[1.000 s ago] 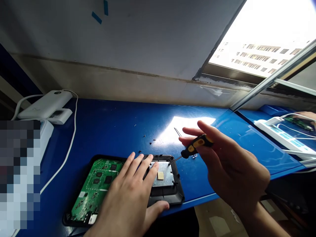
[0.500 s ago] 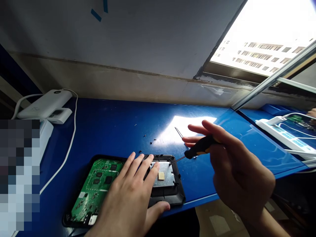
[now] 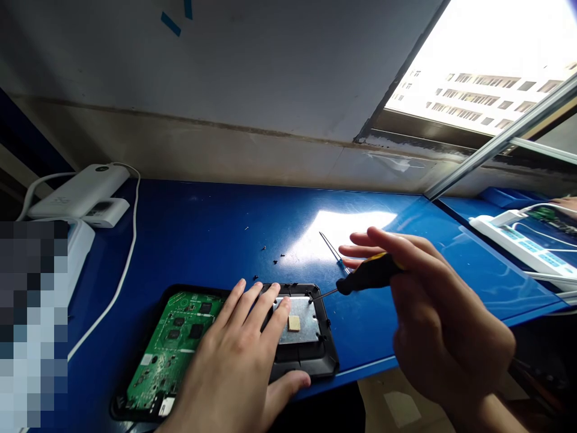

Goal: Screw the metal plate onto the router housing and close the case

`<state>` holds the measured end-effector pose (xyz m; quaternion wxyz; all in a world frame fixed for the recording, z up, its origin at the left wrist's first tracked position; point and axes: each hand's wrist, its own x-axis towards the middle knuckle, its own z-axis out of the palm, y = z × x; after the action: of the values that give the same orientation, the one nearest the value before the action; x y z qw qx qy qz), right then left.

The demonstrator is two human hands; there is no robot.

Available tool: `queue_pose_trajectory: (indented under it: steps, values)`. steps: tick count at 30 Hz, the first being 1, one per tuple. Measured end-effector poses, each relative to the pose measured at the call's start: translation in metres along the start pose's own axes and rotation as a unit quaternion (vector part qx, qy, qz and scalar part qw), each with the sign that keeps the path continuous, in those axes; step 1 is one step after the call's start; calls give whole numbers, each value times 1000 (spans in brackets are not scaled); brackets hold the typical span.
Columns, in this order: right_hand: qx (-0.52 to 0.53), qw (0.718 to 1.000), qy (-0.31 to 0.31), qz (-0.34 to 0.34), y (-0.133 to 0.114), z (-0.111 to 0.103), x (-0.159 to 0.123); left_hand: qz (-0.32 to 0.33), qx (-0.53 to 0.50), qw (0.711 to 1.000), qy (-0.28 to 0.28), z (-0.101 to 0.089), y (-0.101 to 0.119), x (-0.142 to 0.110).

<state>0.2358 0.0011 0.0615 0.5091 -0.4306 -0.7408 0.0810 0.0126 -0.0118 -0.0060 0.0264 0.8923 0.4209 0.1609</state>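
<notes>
My left hand (image 3: pixel 246 346) lies spread over a black plastic housing (image 3: pixel 328 355), its fingertips touching a silver metal plate (image 3: pixel 309 334) inside. On that plate sits a small beige square pad (image 3: pixel 294 323). Left of the hand, partly under it, is a green circuit board (image 3: pixel 174 337) in a black shell. My right hand (image 3: pixel 444 325) grips a screwdriver (image 3: pixel 369 273) with a black and yellow handle. Its thin shaft points left, the tip at the plate's upper right corner, by a small dark screw or post. Beyond the right fingers lie tweezers (image 3: pixel 331 249), partly hidden.
Several tiny screws (image 3: pixel 275 261) lie loose on the blue table (image 3: pixel 189 234) behind the housing. At left are a white power bank (image 3: pixel 81 191) and a white cable (image 3: pixel 130 258). A white power strip (image 3: pixel 518 243) lies beyond the clear panel at right, near another person's hand (image 3: pixel 567 203).
My right hand has shifted slightly right and down, and the screwdriver handle has turned, showing more yellow on top. Its tip stays at the same corner. My left hand keeps its place.
</notes>
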Motion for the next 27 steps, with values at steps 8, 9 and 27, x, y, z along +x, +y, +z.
queue_pose_trajectory:
  steps: [8,9,27]
  values:
    - [11,999,36,1,4,7,4,7,16,1000,1,0,1,1]
    - [10,999,44,-7,6,9,5,9,14,1000,2,0,0,1]
    - [14,997,63,-50,13,6,1,19,32,999,9,0,-1,0]
